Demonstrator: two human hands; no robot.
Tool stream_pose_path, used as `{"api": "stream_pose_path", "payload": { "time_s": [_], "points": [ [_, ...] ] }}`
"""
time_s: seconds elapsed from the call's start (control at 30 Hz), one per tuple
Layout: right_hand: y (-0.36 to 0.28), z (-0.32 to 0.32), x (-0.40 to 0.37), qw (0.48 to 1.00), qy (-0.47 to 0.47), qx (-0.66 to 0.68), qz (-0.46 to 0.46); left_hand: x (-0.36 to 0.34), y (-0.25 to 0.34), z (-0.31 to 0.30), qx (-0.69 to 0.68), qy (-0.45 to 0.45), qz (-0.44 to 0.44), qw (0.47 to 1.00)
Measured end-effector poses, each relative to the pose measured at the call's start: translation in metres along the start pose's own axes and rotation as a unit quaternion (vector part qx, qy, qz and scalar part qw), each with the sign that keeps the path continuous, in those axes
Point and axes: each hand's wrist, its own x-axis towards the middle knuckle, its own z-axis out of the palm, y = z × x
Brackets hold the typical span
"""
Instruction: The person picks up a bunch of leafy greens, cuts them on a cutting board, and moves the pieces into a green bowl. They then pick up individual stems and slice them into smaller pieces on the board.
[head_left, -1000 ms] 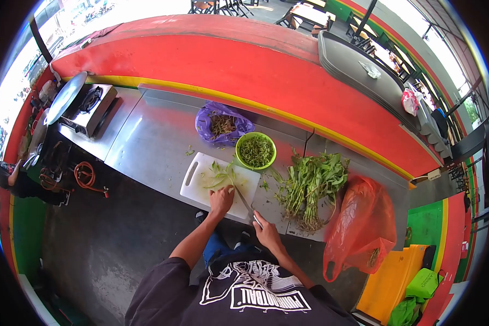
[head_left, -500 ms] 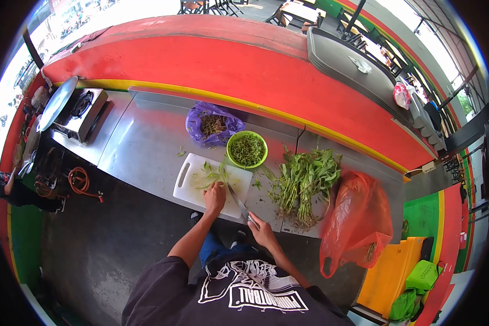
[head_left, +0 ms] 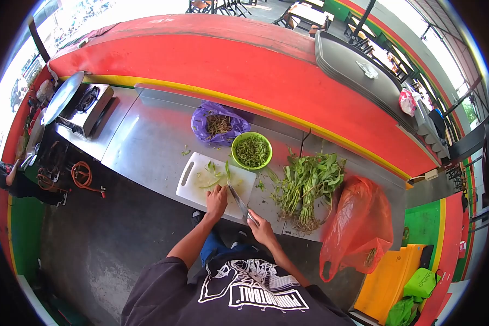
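Observation:
A white cutting board lies on the metal counter with cut pieces of leafy greens scattered on it. My right hand is closed around the handle of a kitchen knife, whose blade slants across the board. Close to the blade's left side, my left hand has its fingers bent together, pressed down on the board; what they hold is hidden. One leafy piece stands out beyond the knife tip. Just behind the board is a lime-green bowl of chopped greens.
A bundle of leafy greens with roots lies right of the board, beside a red plastic bag overhanging the edge. Behind sits a purple bag of stems. Left stands a gas stove; stacked trays rest on the red ledge.
My left hand has shifted slightly, and fewer leaves show at its fingertips. Cut pieces lie loose on the board. The knife stays beside the fingers; the whole view has moved a little.

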Motion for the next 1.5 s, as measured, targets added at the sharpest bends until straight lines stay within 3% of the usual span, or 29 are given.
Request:
{"api": "stream_pose_path", "payload": {
  "time_s": [0.2,0.7,1.2,1.5],
  "points": [
    [-0.011,-0.007,0.009,0.999,-0.023,-0.037,0.029,-0.002,0.000,0.000,0.023,0.003,0.040,0.999],
    [-0.029,-0.005,0.009,0.996,-0.025,-0.044,0.067,0.001,0.002,-0.002,0.030,-0.005,0.042,0.999],
    [-0.018,0.002,-0.001,0.997,0.012,-0.072,-0.009,-0.007,0.005,-0.002,-0.005,-0.028,0.023,0.999],
    [-0.016,0.004,-0.002,0.986,0.000,-0.165,0.019,-0.007,0.005,0.000,0.010,-0.003,0.042,0.999]
  ]
}}
